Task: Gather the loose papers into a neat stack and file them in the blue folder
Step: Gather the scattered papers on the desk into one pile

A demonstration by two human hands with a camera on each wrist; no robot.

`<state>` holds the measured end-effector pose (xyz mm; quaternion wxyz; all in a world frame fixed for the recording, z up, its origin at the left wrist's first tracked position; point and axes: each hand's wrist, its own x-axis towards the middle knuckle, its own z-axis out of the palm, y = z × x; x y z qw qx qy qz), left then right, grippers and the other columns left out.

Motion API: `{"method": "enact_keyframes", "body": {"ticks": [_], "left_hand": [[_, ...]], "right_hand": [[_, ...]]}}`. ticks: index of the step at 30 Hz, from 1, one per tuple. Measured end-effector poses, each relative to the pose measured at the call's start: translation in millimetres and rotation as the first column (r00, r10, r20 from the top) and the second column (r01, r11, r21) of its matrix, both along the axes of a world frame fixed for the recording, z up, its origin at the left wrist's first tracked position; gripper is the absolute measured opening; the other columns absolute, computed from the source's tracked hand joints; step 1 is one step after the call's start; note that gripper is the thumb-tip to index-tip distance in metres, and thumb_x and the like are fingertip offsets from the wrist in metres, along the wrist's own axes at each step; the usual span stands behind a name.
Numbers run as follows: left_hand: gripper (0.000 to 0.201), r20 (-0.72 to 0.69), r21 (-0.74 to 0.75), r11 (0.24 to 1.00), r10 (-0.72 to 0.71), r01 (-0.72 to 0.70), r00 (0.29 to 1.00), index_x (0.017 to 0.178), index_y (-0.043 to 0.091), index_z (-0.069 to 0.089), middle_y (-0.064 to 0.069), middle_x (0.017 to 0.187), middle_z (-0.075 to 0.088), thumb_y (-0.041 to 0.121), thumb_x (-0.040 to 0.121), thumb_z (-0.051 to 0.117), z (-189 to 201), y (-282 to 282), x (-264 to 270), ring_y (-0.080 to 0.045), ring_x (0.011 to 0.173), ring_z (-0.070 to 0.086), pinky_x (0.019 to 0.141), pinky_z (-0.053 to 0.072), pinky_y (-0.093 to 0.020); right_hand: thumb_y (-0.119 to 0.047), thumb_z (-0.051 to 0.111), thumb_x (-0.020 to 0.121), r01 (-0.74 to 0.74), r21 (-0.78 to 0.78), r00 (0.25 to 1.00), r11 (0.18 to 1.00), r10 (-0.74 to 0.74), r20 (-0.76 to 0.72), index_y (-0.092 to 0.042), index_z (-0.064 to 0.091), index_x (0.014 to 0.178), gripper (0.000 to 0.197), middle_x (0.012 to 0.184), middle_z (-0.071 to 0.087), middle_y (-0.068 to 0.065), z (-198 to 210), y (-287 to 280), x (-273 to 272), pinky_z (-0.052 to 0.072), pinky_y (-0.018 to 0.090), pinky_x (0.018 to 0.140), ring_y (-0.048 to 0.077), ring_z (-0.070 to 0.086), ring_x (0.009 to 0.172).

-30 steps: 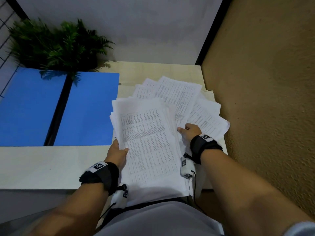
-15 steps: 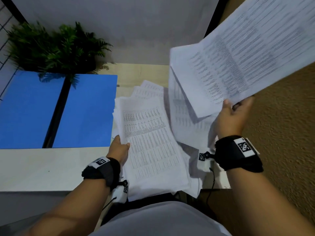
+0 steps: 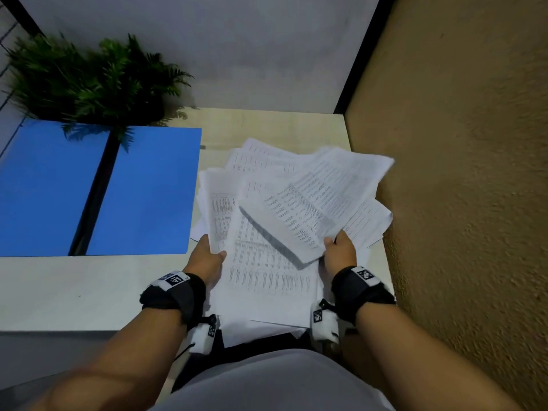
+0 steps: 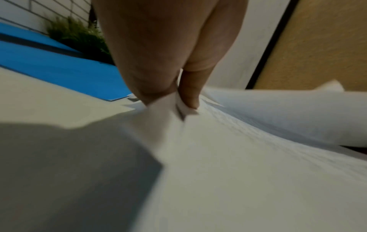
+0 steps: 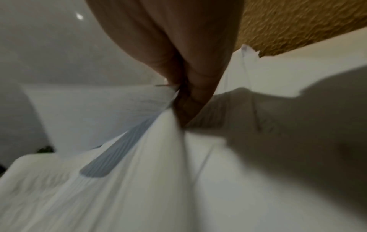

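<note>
White printed papers (image 3: 267, 271) lie in a loose pile on the desk's right half, some overhanging the front edge. My left hand (image 3: 212, 253) pinches the pile's left edge, thumb on top; the left wrist view shows the thumb (image 4: 190, 94) pressing the sheets (image 4: 238, 157). My right hand (image 3: 336, 247) pinches a few skewed sheets (image 3: 320, 200) just above the pile; the right wrist view shows its fingers (image 5: 190, 100) clamped on paper (image 5: 139, 180). The blue folder (image 3: 148, 191) lies open and flat on the desk's left half, apart from the papers.
A green fern-like plant (image 3: 89, 81) stands at the back left, its fronds over the folder's far edge. A textured tan wall (image 3: 459, 173) runs close along the desk's right side. A grey partition (image 3: 222, 48) closes the back. The light desk top (image 3: 74, 292) shows in front of the folder.
My right hand has come down from its raised position and brought the lifted sheets back over the pile. My left hand stays on the pile's left edge.
</note>
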<state>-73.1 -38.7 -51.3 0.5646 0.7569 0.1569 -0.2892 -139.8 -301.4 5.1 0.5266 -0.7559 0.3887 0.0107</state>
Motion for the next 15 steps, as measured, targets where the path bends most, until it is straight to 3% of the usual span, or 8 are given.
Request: {"method": "enact_keyframes", "body": {"ticks": [3, 5, 7, 9, 11, 13, 15], "left_hand": [[0.032, -0.013, 0.041, 0.997, 0.060, -0.059, 0.998, 0.126, 0.022, 0.047, -0.013, 0.130, 0.059, 0.015, 0.094, 0.049, 5.8, 0.0, -2.8, -0.032, 0.113, 0.058, 0.101, 0.046, -0.051], [0.029, -0.013, 0.043, 0.993, 0.111, -0.110, 0.994, 0.128, 0.021, 0.045, -0.008, 0.131, 0.058, 0.024, 0.100, 0.044, 12.4, -1.6, -3.0, -0.029, 0.111, 0.056, 0.101, 0.045, -0.044], [0.040, -0.073, -0.007, 0.987, 0.158, -0.159, 0.985, 0.139, 0.019, 0.040, 0.001, 0.125, 0.053, 0.037, 0.103, 0.040, 24.5, -5.3, -3.8, -0.022, 0.110, 0.051, 0.098, 0.041, -0.037], [0.047, -0.096, -0.037, 0.989, 0.142, -0.146, 0.985, 0.138, 0.023, 0.038, 0.007, 0.120, 0.051, 0.049, 0.099, 0.043, 27.0, -6.2, -3.8, -0.019, 0.111, 0.049, 0.100, 0.041, -0.039], [0.050, -0.112, -0.063, 0.989, 0.123, -0.131, 0.986, 0.132, 0.023, 0.041, 0.004, 0.124, 0.059, 0.044, 0.091, 0.060, 25.4, -4.3, -3.0, -0.022, 0.115, 0.055, 0.102, 0.044, -0.045], [0.059, -0.091, -0.024, 0.997, 0.077, -0.079, 0.993, 0.132, 0.022, 0.043, -0.001, 0.128, 0.061, 0.024, 0.082, 0.075, 23.1, -1.3, -3.0, -0.027, 0.117, 0.059, 0.100, 0.048, -0.048], [0.059, -0.028, 0.074, 0.997, 0.004, -0.002, 1.000, 0.130, 0.016, 0.042, -0.003, 0.123, 0.061, 0.008, 0.082, 0.075, 24.8, -0.8, -2.6, -0.027, 0.114, 0.059, 0.091, 0.052, -0.039]], "right_hand": [[-0.002, 0.040, 0.099, -0.203, -0.090, 0.975, 0.975, 0.192, -0.112, -0.004, 0.056, 0.125, 0.030, 0.116, 0.056, 0.006, 5.0, -25.4, -1.1, 0.034, 0.023, 0.092, 0.018, 0.050, 0.110], [0.004, 0.040, 0.095, -0.340, -0.144, 0.930, 0.930, 0.309, -0.198, -0.006, 0.058, 0.092, 0.021, 0.095, 0.053, 0.009, 3.6, -37.5, -4.8, 0.034, 0.023, 0.075, 0.018, 0.047, 0.091], [0.008, 0.040, 0.089, -0.494, -0.184, 0.855, 0.849, 0.437, -0.279, -0.016, 0.038, 0.067, 0.033, 0.076, 0.044, 0.004, 1.9, -40.0, -8.5, 0.027, 0.020, 0.061, 0.016, 0.040, 0.075], [0.011, 0.041, 0.084, -0.600, -0.195, 0.789, 0.776, 0.534, -0.303, -0.022, 0.031, 0.062, 0.041, 0.069, 0.039, -0.003, -0.8, -37.6, -13.2, 0.028, 0.021, 0.060, 0.015, 0.038, 0.072], [0.010, 0.043, 0.082, -0.642, -0.201, 0.759, 0.740, 0.576, -0.304, -0.021, 0.034, 0.063, 0.038, 0.070, 0.041, -0.004, -3.6, -36.5, -16.5, 0.031, 0.027, 0.065, 0.017, 0.041, 0.076], [0.008, 0.045, 0.085, -0.574, -0.210, 0.813, 0.791, 0.521, -0.260, -0.014, 0.043, 0.069, 0.027, 0.073, 0.047, 0.001, -5.4, -37.4, -21.1, 0.033, 0.025, 0.065, 0.017, 0.044, 0.079], [0.009, 0.045, 0.088, -0.403, -0.242, 0.915, 0.882, 0.383, -0.127, -0.005, 0.055, 0.079, 0.018, 0.075, 0.054, 0.012, 0.9, -38.5, -28.5, 0.034, 0.011, 0.061, 0.015, 0.048, 0.081]]}}
